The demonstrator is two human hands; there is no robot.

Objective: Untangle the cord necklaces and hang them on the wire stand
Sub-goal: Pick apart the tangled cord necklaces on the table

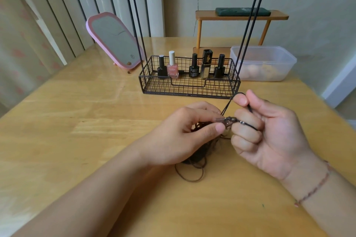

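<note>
Your left hand (pixel 194 131) and right hand (pixel 269 132) both pinch the clasp end of the cord tangle (pixel 198 161) piled on the tabletop (pixel 77 121) beneath them, the wire stand (pixel 189 84) straight ahead.

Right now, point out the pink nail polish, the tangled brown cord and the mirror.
pink nail polish (pixel 172 70), head view, bottle body.
tangled brown cord (pixel 194 176), head view, loose loop on table.
mirror (pixel 115 42), head view, glass.
</note>
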